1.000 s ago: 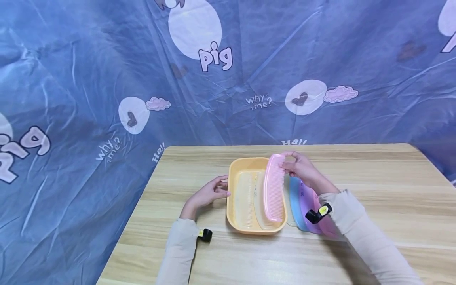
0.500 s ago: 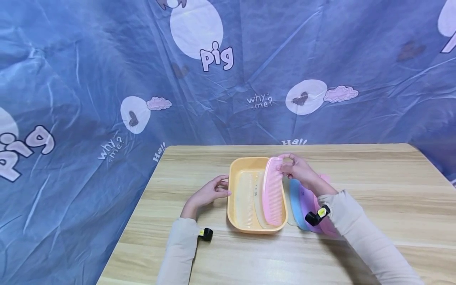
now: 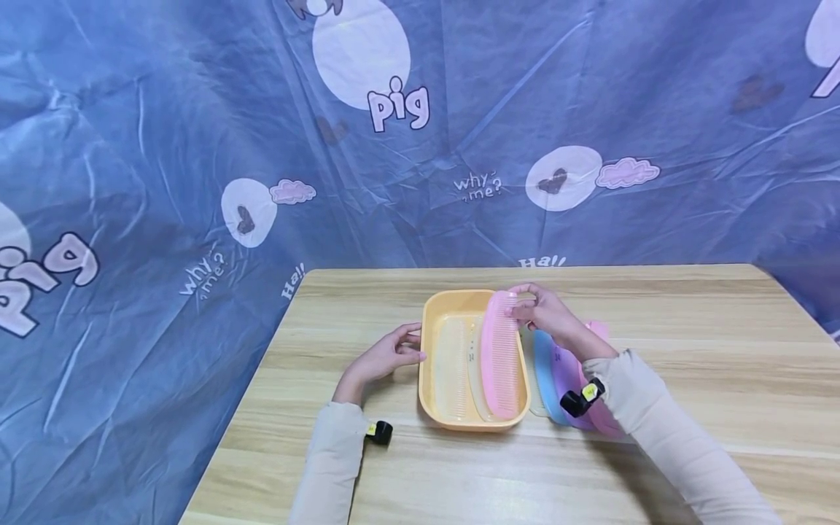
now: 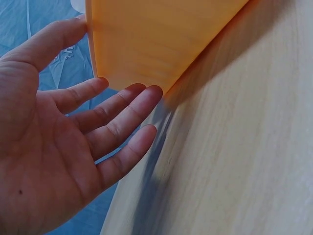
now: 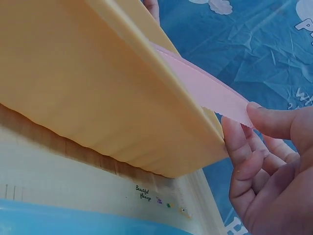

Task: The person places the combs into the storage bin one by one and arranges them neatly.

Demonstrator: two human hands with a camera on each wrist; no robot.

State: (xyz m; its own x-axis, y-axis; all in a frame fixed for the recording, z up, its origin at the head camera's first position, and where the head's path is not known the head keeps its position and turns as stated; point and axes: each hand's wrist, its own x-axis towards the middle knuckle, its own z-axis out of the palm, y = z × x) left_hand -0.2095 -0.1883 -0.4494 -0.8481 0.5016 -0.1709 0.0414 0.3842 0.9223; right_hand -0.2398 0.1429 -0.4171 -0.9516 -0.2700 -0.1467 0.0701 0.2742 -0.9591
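We count one yellow tray (image 3: 429,343) on the wooden tabletop (image 3: 689,350), and inside it three combs: two pale translucent ones, the clear comb (image 3: 451,368) at the left and the second clear comb (image 3: 474,372) beside it, and one pink comb (image 3: 501,355) lying along the right side of the tray. Our right hand (image 3: 547,312) has its grip closed on the far end of the pink comb, thumb and fingertips pinching it; in the right wrist view the pink comb (image 5: 205,88) runs above the tray's rim (image 5: 146,58) toward the fingers (image 5: 239,147). Our left hand (image 3: 387,355) rests just beside the tray's left wall with the grip wide, fingers straight; in the left wrist view the fingertips (image 4: 146,95) touch the tray's outer wall (image 4: 156,34).

To the right of the tray, on the tabletop, we see more combs fanned out and partly hidden under the right forearm: a whitish comb (image 3: 533,397), a blue comb (image 3: 545,368), a purple comb (image 3: 566,372) and another pink comb (image 3: 600,415). That makes at least four; more we cannot tell.
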